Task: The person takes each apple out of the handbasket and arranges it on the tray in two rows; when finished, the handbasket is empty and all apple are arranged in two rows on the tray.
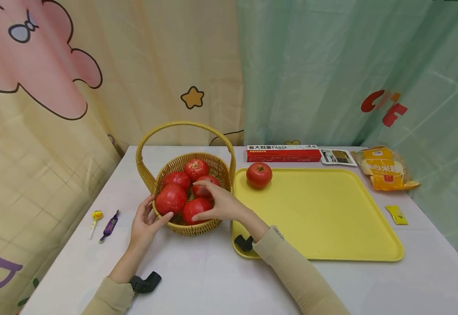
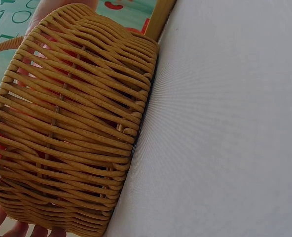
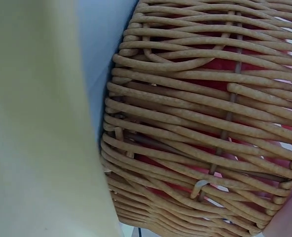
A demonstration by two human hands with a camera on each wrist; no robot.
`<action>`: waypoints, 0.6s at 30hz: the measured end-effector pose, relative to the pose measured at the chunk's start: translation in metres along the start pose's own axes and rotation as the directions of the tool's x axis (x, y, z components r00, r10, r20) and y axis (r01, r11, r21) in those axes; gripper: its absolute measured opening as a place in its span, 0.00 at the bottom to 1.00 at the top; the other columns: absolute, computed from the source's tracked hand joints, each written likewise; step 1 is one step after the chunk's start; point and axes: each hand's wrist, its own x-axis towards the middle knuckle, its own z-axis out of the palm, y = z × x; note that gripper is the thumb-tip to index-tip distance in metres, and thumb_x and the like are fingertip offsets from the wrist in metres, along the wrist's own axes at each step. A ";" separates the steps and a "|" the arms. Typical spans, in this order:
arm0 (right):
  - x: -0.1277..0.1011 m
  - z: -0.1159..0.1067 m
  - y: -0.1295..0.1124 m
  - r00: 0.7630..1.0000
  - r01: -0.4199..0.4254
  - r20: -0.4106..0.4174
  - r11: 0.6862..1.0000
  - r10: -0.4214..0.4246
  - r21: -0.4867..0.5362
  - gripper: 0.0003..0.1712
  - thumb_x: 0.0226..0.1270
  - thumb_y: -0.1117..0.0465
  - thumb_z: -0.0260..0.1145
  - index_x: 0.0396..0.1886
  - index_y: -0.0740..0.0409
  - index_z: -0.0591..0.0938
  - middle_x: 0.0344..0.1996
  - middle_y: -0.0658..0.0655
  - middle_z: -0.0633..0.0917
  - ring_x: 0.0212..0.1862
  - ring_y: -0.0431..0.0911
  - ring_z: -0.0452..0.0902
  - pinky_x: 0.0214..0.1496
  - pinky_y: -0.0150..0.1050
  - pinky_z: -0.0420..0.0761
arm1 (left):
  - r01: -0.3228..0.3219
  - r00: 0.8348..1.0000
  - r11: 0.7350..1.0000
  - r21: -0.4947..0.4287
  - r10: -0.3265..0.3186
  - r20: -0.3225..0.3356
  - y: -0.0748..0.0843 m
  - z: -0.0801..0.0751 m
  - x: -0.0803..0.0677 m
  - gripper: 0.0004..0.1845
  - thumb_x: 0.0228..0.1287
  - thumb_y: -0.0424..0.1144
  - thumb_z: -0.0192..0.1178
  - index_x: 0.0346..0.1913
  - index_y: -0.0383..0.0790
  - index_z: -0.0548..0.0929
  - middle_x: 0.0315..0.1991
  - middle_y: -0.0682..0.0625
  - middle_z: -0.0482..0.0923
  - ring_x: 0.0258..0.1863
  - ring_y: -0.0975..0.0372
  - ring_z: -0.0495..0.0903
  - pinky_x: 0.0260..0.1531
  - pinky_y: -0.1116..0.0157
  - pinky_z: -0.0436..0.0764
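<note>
A woven wicker basket with a tall arched handle holds several red pomegranates. My left hand holds the basket's left side, fingers against the outer wall and thumb over the front rim. In the left wrist view, fingertips press the weave. Over the basket's right side reaches my right hand, thumb and index finger spread wide above two pomegranates; I cannot tell whether it touches them. One pomegranate sits at the back left of a yellow tray.
Behind the tray lie a red pasta box and a small flat packet. An orange food bag and a yellow sachet lie to the right. Left of the basket are a lollipop and a purple-wrapped candy.
</note>
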 end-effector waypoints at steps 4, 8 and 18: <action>0.000 -0.001 -0.001 0.999 0.017 0.029 1.000 -0.016 -0.025 0.47 0.48 0.44 0.75 0.66 0.50 0.65 0.56 0.51 0.76 0.58 0.40 0.69 0.59 0.42 0.74 | 0.000 1.000 1.000 0.004 0.000 0.001 -0.001 0.000 0.000 0.39 0.59 0.33 0.64 0.70 0.41 0.56 0.71 0.46 0.53 0.67 0.49 0.58 0.46 0.77 0.74; 0.002 -0.003 -0.001 0.997 0.054 0.059 0.997 -0.050 -0.063 0.42 0.49 0.46 0.75 0.63 0.53 0.69 0.56 0.53 0.77 0.57 0.41 0.70 0.60 0.41 0.73 | -0.011 1.000 1.000 0.001 0.011 0.005 -0.002 -0.001 0.001 0.39 0.59 0.34 0.65 0.70 0.41 0.56 0.71 0.44 0.52 0.67 0.46 0.58 0.45 0.77 0.75; 0.004 -0.005 -0.001 0.995 0.055 0.094 0.991 -0.044 -0.123 0.37 0.50 0.46 0.75 0.59 0.51 0.74 0.55 0.49 0.77 0.57 0.41 0.70 0.60 0.40 0.72 | -0.019 1.000 1.000 -0.015 0.020 0.015 -0.002 -0.001 0.000 0.39 0.59 0.32 0.64 0.70 0.40 0.56 0.70 0.43 0.52 0.67 0.46 0.58 0.45 0.77 0.76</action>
